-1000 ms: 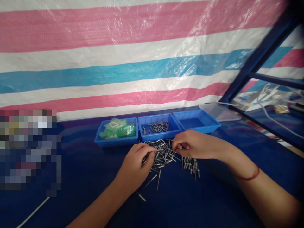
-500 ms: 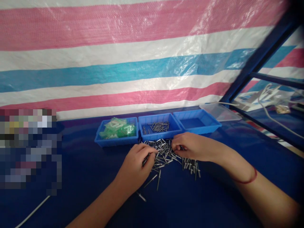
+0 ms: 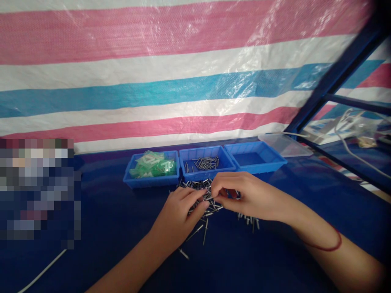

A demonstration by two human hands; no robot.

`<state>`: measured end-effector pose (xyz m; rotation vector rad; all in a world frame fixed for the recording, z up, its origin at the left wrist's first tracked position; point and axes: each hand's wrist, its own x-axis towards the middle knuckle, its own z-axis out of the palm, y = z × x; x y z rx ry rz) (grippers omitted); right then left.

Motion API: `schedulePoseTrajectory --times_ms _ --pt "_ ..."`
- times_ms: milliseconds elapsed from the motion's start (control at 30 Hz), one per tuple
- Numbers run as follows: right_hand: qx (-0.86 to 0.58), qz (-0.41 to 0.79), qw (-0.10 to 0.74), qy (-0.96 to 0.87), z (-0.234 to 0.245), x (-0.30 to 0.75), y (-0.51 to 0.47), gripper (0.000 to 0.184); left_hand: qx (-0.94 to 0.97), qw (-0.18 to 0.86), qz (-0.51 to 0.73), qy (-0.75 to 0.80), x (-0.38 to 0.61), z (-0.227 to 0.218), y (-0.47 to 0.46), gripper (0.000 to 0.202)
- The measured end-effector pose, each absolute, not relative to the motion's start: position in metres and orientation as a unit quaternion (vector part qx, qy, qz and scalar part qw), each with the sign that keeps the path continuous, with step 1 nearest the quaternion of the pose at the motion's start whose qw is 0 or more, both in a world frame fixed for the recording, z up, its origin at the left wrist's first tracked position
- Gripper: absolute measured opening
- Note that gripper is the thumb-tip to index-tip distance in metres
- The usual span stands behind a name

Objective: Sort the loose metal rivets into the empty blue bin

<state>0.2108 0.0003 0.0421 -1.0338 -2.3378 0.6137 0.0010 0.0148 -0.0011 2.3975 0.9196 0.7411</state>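
Note:
A pile of silver blind rivets (image 3: pixel 216 208) lies on the blue tabletop, partly covered by both hands. My left hand (image 3: pixel 183 207) is over the pile's left side, its thumb and forefinger curved towards each other; what lies between their tips is too small to make out. My right hand (image 3: pixel 244 193) meets it from the right, thumb and forefinger pinched on a thin blind rivet, mostly hidden. The fingertips of both hands nearly touch. Under my right hand lies a row of rivets (image 3: pixel 252 221), side by side. A few single rivets (image 3: pixel 183 254) lie nearer me.
Behind the pile stand three blue trays: the left tray (image 3: pixel 130 179) has green-and-clear plastic packets, the middle tray (image 3: pixel 195 176) has loose rivets, the right tray (image 3: pixel 259 167) shows a bare floor. A clear plastic sheet (image 3: pixel 287 144) and a blue metal frame (image 3: pixel 330 85) are at right.
My right hand has moved left across the pile to my left hand's fingertips. My left hand has shifted slightly right. The trays stay in place.

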Motion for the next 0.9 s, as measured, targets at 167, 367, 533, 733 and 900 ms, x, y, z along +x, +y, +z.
schedulePoseTrajectory --times_ms 167,367,533,733,900 --pt "-0.419 0.269 0.376 -0.781 0.030 0.195 -0.001 0.006 0.858 0.248 0.286 0.347 0.003 0.002 0.014 0.014" --pt "-0.460 0.346 0.416 -0.704 0.018 0.185 -0.002 0.014 0.836 0.246 0.327 0.365 0.004 0.005 0.013 0.012" --pt "-0.431 0.364 0.434 -0.702 0.022 0.184 -0.002 0.011 0.826 0.241 0.336 0.384 0.004 0.005 0.013 0.011" --pt "-0.428 0.265 0.410 -0.761 0.025 0.188 0.000 0.013 0.810 0.235 0.368 0.392 0.000 0.008 0.014 0.008" --pt "-0.411 0.162 0.374 -0.815 0.026 0.188 -0.001 0.020 0.808 0.223 0.365 0.406 -0.001 0.009 0.013 0.009"
